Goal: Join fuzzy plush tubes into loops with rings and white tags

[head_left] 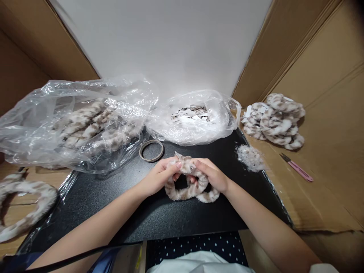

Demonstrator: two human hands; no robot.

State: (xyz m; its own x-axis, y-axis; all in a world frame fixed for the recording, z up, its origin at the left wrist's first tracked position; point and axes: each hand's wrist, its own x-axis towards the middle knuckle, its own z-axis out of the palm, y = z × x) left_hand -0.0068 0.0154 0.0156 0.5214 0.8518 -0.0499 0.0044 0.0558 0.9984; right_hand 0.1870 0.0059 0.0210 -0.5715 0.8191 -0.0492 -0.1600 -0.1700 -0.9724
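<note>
My left hand (159,176) and my right hand (212,174) are both closed on a fuzzy plush loop (180,195), brown and white in patches. They pinch its upper edge just over the black tabletop, thumbs on top, close together. A small pale pointed piece sticks up from the fabric between the hands. Another part of the fuzzy material curls out below my right hand, and I cannot tell whether it belongs to the same loop. Some fingertips show through the loop's opening; others are hidden behind the fabric.
A transparent bag (31,121) of fuzzy loops lies left; another bag (167,131) contains white tags. A thin ring (150,160) lies nearer. Piled loops (280,121), pink-handled scissors (300,170) and fluff (250,158) are right. A larger fuzzy ring (47,195) is far left. Cardboard flanks the table.
</note>
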